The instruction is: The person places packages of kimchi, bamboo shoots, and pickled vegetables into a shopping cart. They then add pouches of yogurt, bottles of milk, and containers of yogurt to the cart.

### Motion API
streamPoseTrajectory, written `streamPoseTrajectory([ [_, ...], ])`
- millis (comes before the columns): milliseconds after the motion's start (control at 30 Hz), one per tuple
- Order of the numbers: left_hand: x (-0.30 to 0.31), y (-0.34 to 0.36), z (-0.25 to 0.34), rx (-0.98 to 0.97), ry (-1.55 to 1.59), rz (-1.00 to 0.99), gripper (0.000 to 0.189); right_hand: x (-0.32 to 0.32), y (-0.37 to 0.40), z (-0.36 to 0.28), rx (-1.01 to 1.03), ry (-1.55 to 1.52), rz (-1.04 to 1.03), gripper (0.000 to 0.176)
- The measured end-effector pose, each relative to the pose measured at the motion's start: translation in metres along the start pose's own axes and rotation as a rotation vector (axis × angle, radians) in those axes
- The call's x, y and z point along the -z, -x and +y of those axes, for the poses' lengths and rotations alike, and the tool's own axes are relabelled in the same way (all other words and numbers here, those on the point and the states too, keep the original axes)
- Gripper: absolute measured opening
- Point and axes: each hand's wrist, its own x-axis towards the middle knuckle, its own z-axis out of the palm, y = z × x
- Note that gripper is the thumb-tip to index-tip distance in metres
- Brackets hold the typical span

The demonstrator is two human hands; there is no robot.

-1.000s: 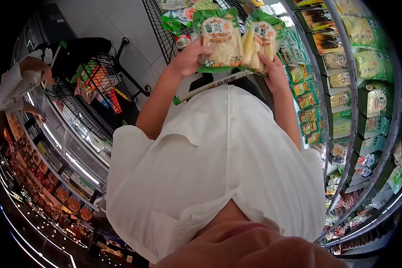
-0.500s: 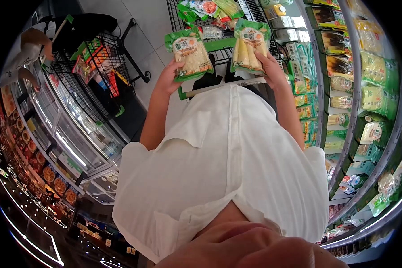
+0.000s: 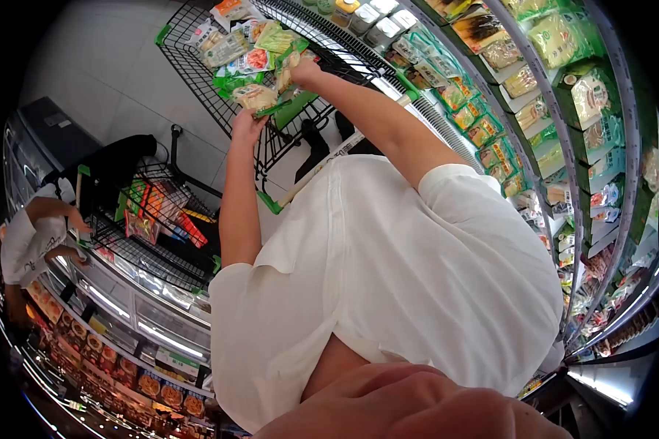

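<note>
the left-hand packet [image 3: 255, 96] and right-hand packet [image 3: 287, 72] are glossy plastic film with green print, like the packets [image 3: 236, 51] piled in the shopping cart [image 3: 198, 88]. the cart is black coated metal wire with a green plastic corner guard [image 3: 162, 34]. the shirt [image 3: 388, 278] is matt white woven cloth, softly creased. the floor tiles [image 3: 102, 80] look smooth and pale with a faint sheen. on the right, the shelf packs [image 3: 556, 36] shine.
</note>
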Motion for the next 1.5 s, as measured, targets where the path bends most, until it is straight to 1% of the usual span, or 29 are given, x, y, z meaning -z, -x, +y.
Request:
streamPoseTrajectory([
  [33, 0.001, -0.010, 0.001, -0.028, 0.001, -0.023, 0.042, 0.007, 0.013, -0.008, -0.356, -0.560, 0.273, 0.038],
  [67, 0.001, -0.016, 0.002, -0.049, -0.015, 0.013, 0.044, 0.016, 0.029, -0.002, -0.333, -0.499, 0.255, 0.040],
  [100, 0.003, -0.020, 0.003, -0.048, -0.039, -0.007, 0.044, 0.027, 0.042, 0.000, -0.304, -0.436, 0.233, 0.042],
  [133, 0.006, -0.022, 0.003, -0.001, -0.056, 0.116, 0.045, 0.035, 0.055, 0.007, -0.293, -0.441, 0.191, 0.042],
  [167, 0.009, -0.023, 0.001, 0.043, -0.073, 0.242, 0.046, 0.041, 0.071, 0.014, -0.305, -0.457, 0.205, 0.042],
  [200, 0.013, -0.023, -0.005, 0.041, -0.093, 0.231, 0.046, 0.049, 0.091, 0.021, -0.177, -0.405, 0.216, 0.040],
  [233, 0.017, -0.020, -0.013, -0.006, -0.193, 0.186, 0.047, 0.055, 0.114, 0.029, -0.050, -0.349, 0.225, 0.037],
  [267, 0.018, -0.015, -0.017, -0.054, -0.290, 0.141, 0.048, 0.058, 0.140, 0.039, 0.077, -0.287, 0.368, 0.037],
  [300, 0.011, -0.001, -0.019, -0.054, -0.306, 0.134, 0.048, 0.059, 0.168, 0.051, 0.203, -0.219, 0.507, 0.036],
  [367, -0.017, 0.044, -0.026, -0.175, -0.604, 0.000, 0.050, 0.068, 0.224, 0.075, 0.317, -0.137, 0.661, 0.033],
  [400, -0.030, 0.064, -0.030, -0.225, -0.652, -0.025, 0.049, 0.065, 0.247, 0.086, 0.312, -0.097, 0.739, 0.031],
  [433, -0.035, 0.071, -0.037, -0.221, -0.669, -0.035, 0.049, 0.061, 0.267, 0.098, 0.304, -0.057, 0.815, 0.029],
  [467, -0.041, 0.076, -0.043, -0.335, -0.768, -0.104, 0.048, 0.051, 0.281, 0.113, 0.225, -0.055, 0.719, 0.040],
  [500, -0.046, 0.084, -0.052, -0.448, -0.863, -0.174, 0.047, 0.042, 0.291, 0.123, 0.209, -0.063, 0.727, 0.040],
  [533, -0.065, 0.109, -0.053, -0.471, -0.935, -0.174, 0.047, 0.034, 0.299, 0.130, 0.206, 0.063, 0.719, 0.046],
  [567, -0.075, 0.117, -0.062, -0.468, -0.949, -0.185, 0.047, 0.027, 0.303, 0.134, 0.205, 0.191, 0.707, 0.052],
  [600, -0.079, 0.121, -0.073, -0.581, -1.047, -0.226, 0.047, 0.023, 0.299, 0.134, 0.182, 0.155, 0.639, 0.064],
  [667, -0.080, 0.119, -0.082, -0.785, -1.203, -0.299, 0.050, 0.017, 0.290, 0.131, 0.152, 0.145, 0.673, 0.067],
  [700, -0.079, 0.118, -0.082, -0.784, -1.213, -0.303, 0.050, 0.015, 0.289, 0.128, 0.130, 0.139, 0.702, 0.070],
  [733, -0.078, 0.117, -0.082, -0.833, -1.258, -0.276, 0.049, 0.016, 0.289, 0.129, 0.144, 0.131, 0.678, 0.074],
  [767, -0.077, 0.116, -0.080, -0.884, -1.301, -0.250, 0.049, 0.018, 0.287, 0.128, 0.140, 0.127, 0.683, 0.074],
  [900, -0.076, 0.116, -0.076, -0.879, -1.320, -0.265, 0.047, 0.019, 0.284, 0.129, 0.161, 0.166, 0.690, 0.075],
  [1000, -0.073, 0.116, -0.076, -0.912, -1.335, -0.280, 0.048, 0.017, 0.280, 0.129, 0.170, 0.173, 0.714, 0.076],
  [1067, -0.075, 0.115, -0.078, -0.980, -1.484, -0.229, 0.050, 0.018, 0.277, 0.128, 0.152, 0.183, 0.675, 0.075],
  [1200, -0.078, 0.113, -0.084, -1.010, -1.510, -0.186, 0.051, 0.014, 0.268, 0.133, 0.158, 0.215, 0.721, 0.077],
  [1500, -0.078, 0.102, -0.082, -1.050, -1.510, -0.119, 0.049, 0.021, 0.260, 0.126, 0.105, 0.245, 0.613, 0.079],
])
